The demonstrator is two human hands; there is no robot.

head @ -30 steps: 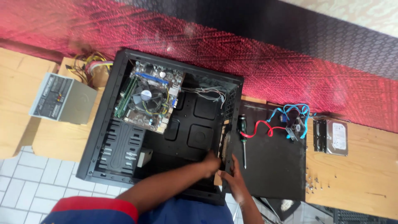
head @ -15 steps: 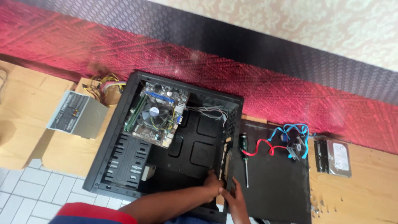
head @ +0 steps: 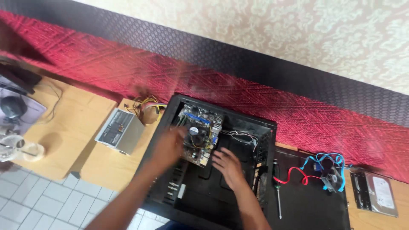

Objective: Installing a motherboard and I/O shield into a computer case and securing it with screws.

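An open black computer case [head: 255, 127] lies on its side on a wooden table [head: 110, 170]. A motherboard [head: 200, 130] with a round cooler fan sits in its upper left part. My left hand [head: 168, 147], blurred, reaches over the motherboard's left edge with fingers spread. My right hand [head: 228, 164] lies inside the case just right of the motherboard's lower corner, fingers apart. Neither hand holds anything that I can see. Thin wires [head: 240, 136] run from the board to the case's right wall.
A grey power supply [head: 119, 131] with yellow cables lies left of the case. On the black side panel [head: 315, 204] to the right lie a screwdriver [head: 277, 191], red and blue cables [head: 317, 168] and a small fan. A hard drive [head: 377, 194] sits far right. A mouse [head: 12, 105] sits far left.
Both hands have left the case's lower right edge and moved up to the motherboard. The view has tilted upward, showing more wall.
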